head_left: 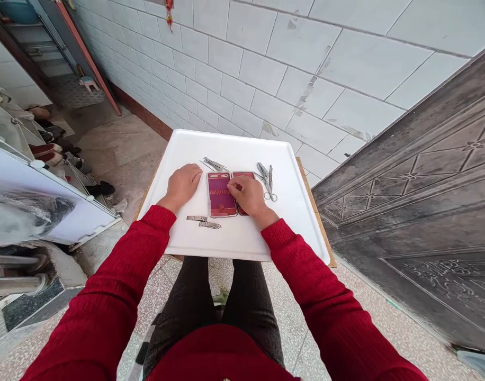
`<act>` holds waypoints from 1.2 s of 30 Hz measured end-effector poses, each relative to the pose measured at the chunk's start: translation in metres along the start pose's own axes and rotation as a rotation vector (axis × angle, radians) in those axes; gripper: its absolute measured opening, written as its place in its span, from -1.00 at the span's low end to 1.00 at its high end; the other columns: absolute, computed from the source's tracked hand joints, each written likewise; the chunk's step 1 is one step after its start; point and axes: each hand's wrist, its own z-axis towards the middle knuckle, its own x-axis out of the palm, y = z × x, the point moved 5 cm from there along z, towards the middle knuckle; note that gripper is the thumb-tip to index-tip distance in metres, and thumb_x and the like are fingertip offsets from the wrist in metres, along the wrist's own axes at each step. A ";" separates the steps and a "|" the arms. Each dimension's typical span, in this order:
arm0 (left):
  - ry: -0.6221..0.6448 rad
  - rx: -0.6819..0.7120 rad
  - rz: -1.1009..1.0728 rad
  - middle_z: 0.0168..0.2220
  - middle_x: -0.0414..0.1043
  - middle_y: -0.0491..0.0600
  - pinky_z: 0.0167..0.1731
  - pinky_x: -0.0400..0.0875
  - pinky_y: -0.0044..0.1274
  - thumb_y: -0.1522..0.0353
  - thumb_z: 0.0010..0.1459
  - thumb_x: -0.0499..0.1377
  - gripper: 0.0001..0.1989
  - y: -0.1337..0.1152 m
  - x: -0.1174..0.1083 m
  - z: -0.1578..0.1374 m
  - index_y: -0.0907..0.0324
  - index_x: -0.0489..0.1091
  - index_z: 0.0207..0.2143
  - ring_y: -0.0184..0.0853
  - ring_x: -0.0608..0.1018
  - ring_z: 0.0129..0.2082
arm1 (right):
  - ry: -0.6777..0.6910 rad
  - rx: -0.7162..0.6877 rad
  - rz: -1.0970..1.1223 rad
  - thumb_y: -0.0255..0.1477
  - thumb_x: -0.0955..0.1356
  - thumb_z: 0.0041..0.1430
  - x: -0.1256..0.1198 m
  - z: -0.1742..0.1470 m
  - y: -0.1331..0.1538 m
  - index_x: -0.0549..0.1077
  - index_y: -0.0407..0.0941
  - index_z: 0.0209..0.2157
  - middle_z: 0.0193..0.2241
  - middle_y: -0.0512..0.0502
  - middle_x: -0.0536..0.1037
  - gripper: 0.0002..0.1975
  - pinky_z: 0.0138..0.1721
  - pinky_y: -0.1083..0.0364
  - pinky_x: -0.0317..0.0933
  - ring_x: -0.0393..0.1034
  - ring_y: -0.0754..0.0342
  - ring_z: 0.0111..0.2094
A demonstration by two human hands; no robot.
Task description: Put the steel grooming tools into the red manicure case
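Note:
An open manicure case (218, 200) with a purple and red lining and a row of loops lies flat on the white tabletop (234, 242). Over its middle fold is my right hand (248, 194), thumb and fingers pinched together; whether anything small is between them is hidden. My left hand (182, 184) rests on the tabletop left of the case, fingers curled in, with nothing visible in it. Two nail clippers (197, 218) lie near the case's lower left corner. Slim metal tools (214, 164) lie behind the case. Small scissors (270, 196) and other metal tools (263, 170) lie to its right.
A white tiled wall (242, 69) stands behind the table. On the right is a dark carved door panel (409, 185). Shoes on a rack (47, 153) and a white panel (28, 185) are at the left. My legs (187, 312) are at the table's front edge.

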 end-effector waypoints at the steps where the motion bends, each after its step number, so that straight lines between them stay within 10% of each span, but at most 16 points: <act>1: 0.003 0.003 -0.001 0.05 0.60 0.04 0.03 0.50 -0.29 0.30 0.40 -0.04 -0.66 -0.001 0.000 0.000 0.10 0.55 -0.13 -0.11 0.58 0.06 | 0.007 -0.011 -0.009 -0.42 0.34 0.29 0.001 0.000 0.001 0.57 -0.08 -0.35 -0.32 -0.05 0.64 -0.83 -0.27 0.10 0.15 0.45 0.02 -0.27; 7: 0.047 0.092 -0.028 0.07 0.58 0.07 0.12 0.46 -0.25 0.18 0.38 0.11 -0.72 -0.013 0.002 0.001 0.11 0.54 -0.07 -0.09 0.57 0.08 | 0.015 -0.011 -0.037 -0.42 0.31 0.34 -0.001 0.000 0.002 0.60 -0.09 -0.27 -0.29 -0.07 0.66 -0.80 -0.24 0.08 0.20 0.47 -0.01 -0.24; 15: 0.071 0.118 0.002 0.05 0.58 0.04 0.11 0.44 -0.23 0.22 0.38 0.13 -0.76 -0.019 0.005 0.002 0.10 0.53 -0.07 -0.09 0.54 0.11 | -0.067 -0.090 -0.241 -0.49 0.23 0.41 -0.010 0.013 -0.011 0.48 -0.17 0.20 0.27 -0.28 0.49 -0.59 0.28 -0.14 0.11 0.31 -0.18 0.27; 36: 0.072 0.138 -0.020 0.06 0.56 0.05 0.11 0.41 -0.24 0.26 0.37 0.16 -0.78 -0.018 0.007 -0.002 0.14 0.52 -0.04 -0.11 0.53 0.10 | 0.037 -0.106 -0.302 -0.47 0.21 0.44 0.004 0.012 -0.018 0.49 -0.15 0.15 0.20 -0.29 0.54 -0.63 0.23 -0.15 0.09 0.35 -0.21 0.21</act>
